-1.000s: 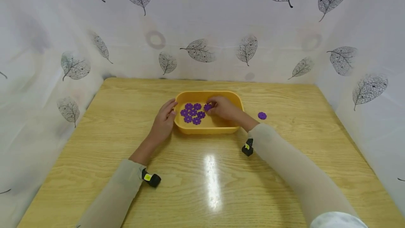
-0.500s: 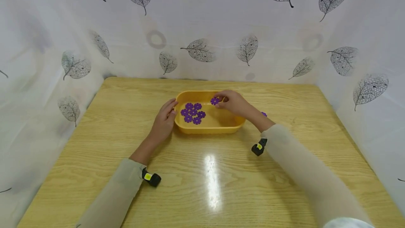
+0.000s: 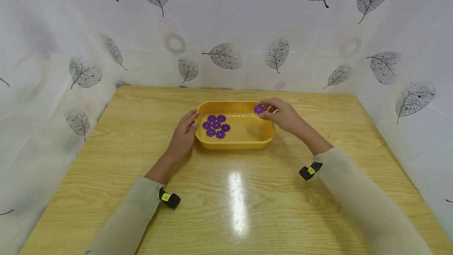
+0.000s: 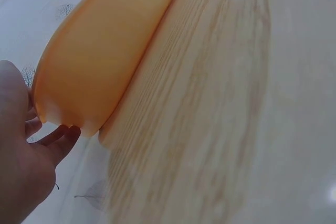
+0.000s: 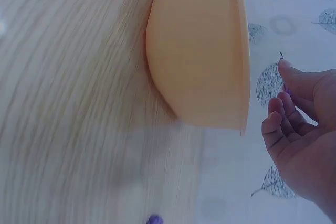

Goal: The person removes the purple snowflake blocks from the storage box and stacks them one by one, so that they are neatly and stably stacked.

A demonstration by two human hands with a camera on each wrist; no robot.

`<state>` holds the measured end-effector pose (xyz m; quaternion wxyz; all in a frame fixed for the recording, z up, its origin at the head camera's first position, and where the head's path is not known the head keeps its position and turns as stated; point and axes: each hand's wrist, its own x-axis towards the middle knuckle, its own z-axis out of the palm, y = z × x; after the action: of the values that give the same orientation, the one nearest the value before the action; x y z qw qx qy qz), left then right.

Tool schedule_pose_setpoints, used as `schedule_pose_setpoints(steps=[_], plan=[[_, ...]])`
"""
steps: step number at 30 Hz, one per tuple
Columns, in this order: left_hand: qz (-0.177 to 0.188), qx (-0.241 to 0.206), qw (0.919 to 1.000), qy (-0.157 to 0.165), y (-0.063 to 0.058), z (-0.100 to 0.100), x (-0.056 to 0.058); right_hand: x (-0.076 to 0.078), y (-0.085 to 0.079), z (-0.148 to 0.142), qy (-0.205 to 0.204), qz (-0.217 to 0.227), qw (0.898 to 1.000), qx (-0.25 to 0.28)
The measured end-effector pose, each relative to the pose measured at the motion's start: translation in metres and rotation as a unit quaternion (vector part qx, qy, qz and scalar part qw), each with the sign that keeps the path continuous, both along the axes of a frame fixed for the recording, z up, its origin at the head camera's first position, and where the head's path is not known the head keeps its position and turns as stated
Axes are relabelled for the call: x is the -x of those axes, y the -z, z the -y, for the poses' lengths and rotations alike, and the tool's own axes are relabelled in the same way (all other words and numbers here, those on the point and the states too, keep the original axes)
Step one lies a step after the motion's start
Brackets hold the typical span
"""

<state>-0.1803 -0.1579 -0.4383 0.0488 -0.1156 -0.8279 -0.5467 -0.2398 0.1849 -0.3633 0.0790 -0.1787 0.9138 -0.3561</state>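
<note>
At the left end of the yellow tray point(image 3: 231, 145), my left hand point(image 3: 183, 135) holds the rim, its fingertips against the end wall point(image 4: 86, 121) in the left wrist view. My right hand point(image 3: 283, 115) pinches a purple notched building disc point(image 3: 258, 109) between thumb and fingers, up over the tray's far right corner. That disc is mostly hidden behind the fingers in the right wrist view, where the hand point(image 5: 307, 124) shows beside the tray's wall. Several more purple discs point(image 3: 216, 125) lie grouped in the left half of the tray.
The tray stands on a wood-grain table point(image 3: 198, 208) near its back edge. Another purple disc point(image 5: 155, 219) lies on the table right of the tray, hidden behind the right arm in the head view. A leaf-printed curtain point(image 3: 233, 19) surrounds the table's back and sides.
My right hand has lifted the pinched disc from inside the tray and carried it right to the tray's far right corner. The left hand has stayed put. The loose disc outside has become covered.
</note>
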Motion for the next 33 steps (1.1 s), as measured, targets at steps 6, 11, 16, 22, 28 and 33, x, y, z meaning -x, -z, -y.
schedule_pose_setpoints(steps=[6,11,16,22,28,33], plan=[[-0.004,0.005,1.0000,-0.003,0.001,0.001,0.001,-0.008,0.002,-0.030,0.031,-0.003,0.999,-0.006],[0.000,0.005,1.0000,-0.004,0.000,0.001,0.000,-0.015,0.006,-0.051,0.054,-0.002,0.998,-0.016],[0.002,0.004,1.0000,-0.004,0.001,0.002,0.000,-0.019,0.013,-0.067,0.064,-0.012,0.998,-0.021],[0.004,0.007,1.0000,-0.004,0.003,0.002,0.000,-0.022,0.023,-0.081,0.069,-0.014,0.997,-0.031],[0.001,0.005,1.0000,-0.003,0.002,0.002,0.000,-0.024,0.034,-0.097,0.084,0.013,0.996,-0.040],[0.000,0.001,1.0000,0.001,0.002,0.002,0.001,-0.023,0.046,-0.111,0.088,0.031,0.994,-0.055]])
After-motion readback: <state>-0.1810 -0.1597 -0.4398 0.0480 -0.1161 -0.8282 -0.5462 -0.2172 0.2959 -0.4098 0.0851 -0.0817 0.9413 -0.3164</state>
